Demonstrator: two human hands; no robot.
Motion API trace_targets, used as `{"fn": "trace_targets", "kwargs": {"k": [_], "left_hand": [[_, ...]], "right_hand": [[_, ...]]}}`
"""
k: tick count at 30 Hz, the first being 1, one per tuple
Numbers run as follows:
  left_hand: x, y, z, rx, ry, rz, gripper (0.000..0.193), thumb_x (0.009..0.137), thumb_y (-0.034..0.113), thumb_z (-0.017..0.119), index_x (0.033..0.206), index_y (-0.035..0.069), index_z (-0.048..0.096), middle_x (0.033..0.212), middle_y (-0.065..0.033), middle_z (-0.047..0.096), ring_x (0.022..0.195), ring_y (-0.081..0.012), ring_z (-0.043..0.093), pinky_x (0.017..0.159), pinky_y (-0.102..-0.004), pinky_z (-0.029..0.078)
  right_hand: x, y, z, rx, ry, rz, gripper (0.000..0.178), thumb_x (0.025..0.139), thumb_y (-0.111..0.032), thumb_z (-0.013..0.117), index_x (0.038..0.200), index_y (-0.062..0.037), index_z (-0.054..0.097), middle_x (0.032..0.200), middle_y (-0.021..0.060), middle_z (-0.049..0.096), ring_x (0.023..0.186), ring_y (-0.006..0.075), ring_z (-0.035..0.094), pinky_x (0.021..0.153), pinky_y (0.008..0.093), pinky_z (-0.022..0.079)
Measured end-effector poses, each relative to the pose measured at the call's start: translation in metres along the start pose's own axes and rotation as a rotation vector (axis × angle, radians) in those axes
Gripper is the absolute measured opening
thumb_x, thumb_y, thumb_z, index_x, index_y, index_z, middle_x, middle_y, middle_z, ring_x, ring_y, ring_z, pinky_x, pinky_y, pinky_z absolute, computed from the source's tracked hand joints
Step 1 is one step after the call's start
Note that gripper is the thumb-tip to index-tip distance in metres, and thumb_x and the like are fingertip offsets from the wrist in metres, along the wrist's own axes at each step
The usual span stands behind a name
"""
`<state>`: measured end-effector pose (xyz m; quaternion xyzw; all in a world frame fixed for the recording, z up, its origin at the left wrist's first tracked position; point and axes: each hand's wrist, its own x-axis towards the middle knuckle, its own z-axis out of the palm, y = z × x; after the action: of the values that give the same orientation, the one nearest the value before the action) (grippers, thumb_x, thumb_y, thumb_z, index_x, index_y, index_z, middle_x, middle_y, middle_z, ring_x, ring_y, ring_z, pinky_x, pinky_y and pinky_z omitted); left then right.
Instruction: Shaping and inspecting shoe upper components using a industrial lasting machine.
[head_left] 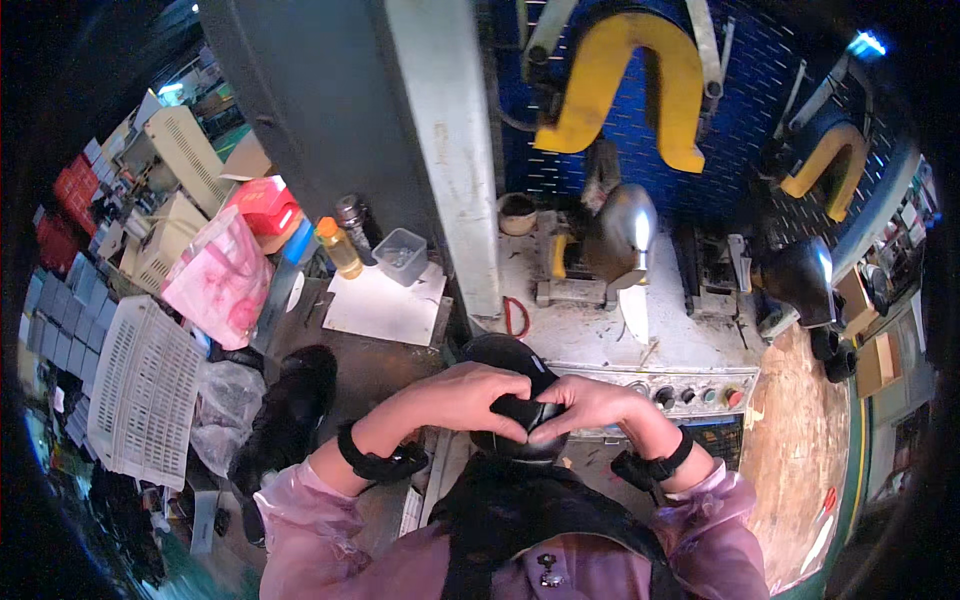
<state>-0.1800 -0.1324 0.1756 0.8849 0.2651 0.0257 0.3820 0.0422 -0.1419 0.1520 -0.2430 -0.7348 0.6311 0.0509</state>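
A shiny black shoe (507, 362) is held close in front of my body, over the machine's front edge. My left hand (462, 396) grips it from the left with the fingers curled over its top. From the right, my right hand (590, 405) closes on the same shoe, thumb and fingers bent inward. The fingertips of both hands nearly meet on the black surface. Much of the shoe is hidden under the hands. Beyond it, a polished metal foot-shaped form (622, 238) stands on the machine, below a yellow U-shaped pad (632, 75).
A second metal form (798, 280) and yellow pad (835, 168) are at the right. Knobs line the machine's front panel (690, 393). Left are a clear plastic tub (401, 258), an orange-capped bottle (340, 248), dark footwear (298, 400), a pink bag (218, 275) and a white crate (143, 395).
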Motion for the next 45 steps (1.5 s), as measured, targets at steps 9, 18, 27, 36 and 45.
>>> {"fn": "trace_targets", "kwargs": {"k": [9,18,27,36,45], "left_hand": [[0.04,-0.002,0.022,0.152,-0.241,-0.212,0.049,0.073,0.05,0.068,0.076,0.002,0.062,0.079,-0.0179,0.063,0.076,-0.0364,0.061,0.066,-0.0433,0.046],[0.046,0.017,0.063,0.291,0.131,0.035,0.029,0.075,0.032,0.067,0.088,0.006,0.059,0.083,-0.0093,0.061,0.085,-0.03,0.06,0.071,-0.0424,0.047],[0.06,0.023,0.062,0.378,-0.15,-0.354,0.052,0.072,0.053,0.067,0.089,0.004,0.061,0.086,-0.0165,0.065,0.084,-0.0335,0.063,0.072,-0.0423,0.049],[0.03,0.034,0.105,0.658,0.587,0.064,0.021,0.066,0.016,0.063,0.085,0.006,0.058,0.093,-0.0064,0.056,0.079,-0.0223,0.054,0.064,-0.033,0.047],[0.038,0.026,0.098,0.352,0.423,-0.122,0.041,0.069,0.029,0.07,0.102,0.006,0.061,0.095,-0.0083,0.064,0.083,-0.0242,0.062,0.072,-0.0346,0.048]], "right_hand": [[-0.041,0.024,0.012,-0.741,0.607,0.005,0.041,0.069,-0.043,0.072,0.076,-0.003,0.062,0.069,0.0138,0.06,0.067,0.0333,0.06,0.055,0.0384,0.046],[-0.06,0.045,0.016,-0.621,0.43,0.052,0.042,0.072,-0.047,0.07,0.08,-0.0065,0.064,0.073,0.0128,0.061,0.07,0.0343,0.06,0.057,0.0396,0.046],[-0.066,0.062,0.056,-1.007,0.673,-0.105,0.016,0.069,-0.022,0.064,0.076,-0.0079,0.059,0.08,0.0065,0.057,0.07,0.0233,0.06,0.056,0.0365,0.049],[-0.077,0.067,0.059,-1.034,1.007,-0.27,0.019,0.055,-0.02,0.066,0.065,-0.0111,0.053,0.065,0.0031,0.042,0.058,0.0197,0.049,0.048,0.033,0.039],[-0.076,0.064,0.059,-1.121,0.97,-0.29,0.009,0.061,-0.018,0.057,0.064,-0.0119,0.051,0.065,0.0017,0.041,0.058,0.0173,0.049,0.049,0.0309,0.039]]}}
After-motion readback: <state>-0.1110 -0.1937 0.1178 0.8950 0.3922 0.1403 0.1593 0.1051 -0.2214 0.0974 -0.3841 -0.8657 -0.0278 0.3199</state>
